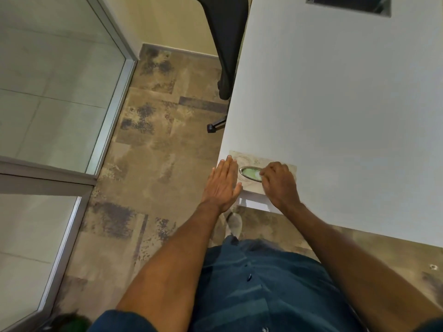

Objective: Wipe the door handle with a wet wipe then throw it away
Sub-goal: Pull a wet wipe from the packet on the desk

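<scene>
Down at the near corner of a white table (335,104) lies a flat pack of wet wipes (261,178), pale and patterned, with an oval opening (250,174) in its top where a greenish wipe shows. The left hand (221,185) rests flat with its fingers straight and together, pressing on the left end of the pack at the table's edge; it grips nothing. The right hand (279,184) sits curled over the right half of the pack, its fingertips (262,173) pinched at the right end of the oval opening, touching the wipe there; whether they have actually caught it is hard to tell. A black office chair (225,44) stands beyond the table's left edge on the mottled brown floor (155,164). A glass partition with a metal frame (112,111) runs along the left. The person wears a dark blue buttoned shirt (251,283).
</scene>
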The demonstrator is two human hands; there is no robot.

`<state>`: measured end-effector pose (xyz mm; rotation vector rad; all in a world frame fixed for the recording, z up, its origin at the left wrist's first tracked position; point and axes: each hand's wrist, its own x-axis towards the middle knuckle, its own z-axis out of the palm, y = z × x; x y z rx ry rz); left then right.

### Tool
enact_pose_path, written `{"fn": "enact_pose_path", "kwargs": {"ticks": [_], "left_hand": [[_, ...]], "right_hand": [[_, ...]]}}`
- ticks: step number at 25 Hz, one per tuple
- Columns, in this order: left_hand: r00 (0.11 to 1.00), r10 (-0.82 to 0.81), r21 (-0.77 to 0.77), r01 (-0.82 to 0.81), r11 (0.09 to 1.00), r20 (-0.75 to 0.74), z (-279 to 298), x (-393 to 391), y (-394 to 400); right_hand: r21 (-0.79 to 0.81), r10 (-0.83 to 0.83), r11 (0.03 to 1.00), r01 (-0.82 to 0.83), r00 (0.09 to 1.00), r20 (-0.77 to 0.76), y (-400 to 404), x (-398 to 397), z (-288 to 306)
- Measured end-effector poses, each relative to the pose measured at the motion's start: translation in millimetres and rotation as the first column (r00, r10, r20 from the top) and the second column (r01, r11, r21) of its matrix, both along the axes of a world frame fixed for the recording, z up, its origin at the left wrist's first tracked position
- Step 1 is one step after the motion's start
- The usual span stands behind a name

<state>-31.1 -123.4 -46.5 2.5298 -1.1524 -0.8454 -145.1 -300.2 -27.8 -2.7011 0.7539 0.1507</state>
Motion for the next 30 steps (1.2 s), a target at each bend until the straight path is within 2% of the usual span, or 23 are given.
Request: {"fn": "enact_pose_path", "kwargs": {"ticks": [5, 8, 11, 15, 19, 22, 26, 30], "left_hand": [[0.998, -0.058, 0.050, 0.057, 0.997, 0.014, -15, 1, -22], [0.996, -0.084, 0.104, 0.085, 0.991, -0.010, -23, -1, -24], [0.997, -0.079, 0.106, 0.081, 0.991, -0.020, -28, -2, -25], [0.997, -0.071, 0.104, 0.072, 0.992, -0.014, -28, -2, -25], [0.998, -0.056, 0.090, 0.058, 0.994, -0.022, -27, -3, -25], [0.999, -0.048, 0.080, 0.049, 0.996, -0.024, -28, -3, -25], [0.999, -0.046, 0.076, 0.048, 0.996, -0.023, -26, -4, -26], [0.999, -0.007, 0.049, 0.010, 0.999, -0.049, -19, -4, -28]], "right_hand": [[0.014, 0.070, 0.997, -0.069, 0.997, -0.016, -11, 12, -8], [-0.075, 0.153, 0.985, -0.155, 0.987, -0.043, -16, 16, -9], [-0.119, 0.211, 0.969, -0.217, 0.976, -0.059, -19, 18, -14], [-0.096, 0.234, 0.967, -0.236, 0.972, -0.029, -21, 15, -19], [0.026, 0.148, 0.989, -0.148, 0.989, 0.022, -22, 8, -17], [0.201, 0.039, 0.978, -0.052, 0.997, 0.068, -21, 3, -9], [0.488, -0.183, 0.868, 0.092, 0.973, 0.141, -13, -2, 12], [0.586, -0.301, 0.803, 0.104, 0.921, 0.248, -3, 6, 35]]}}
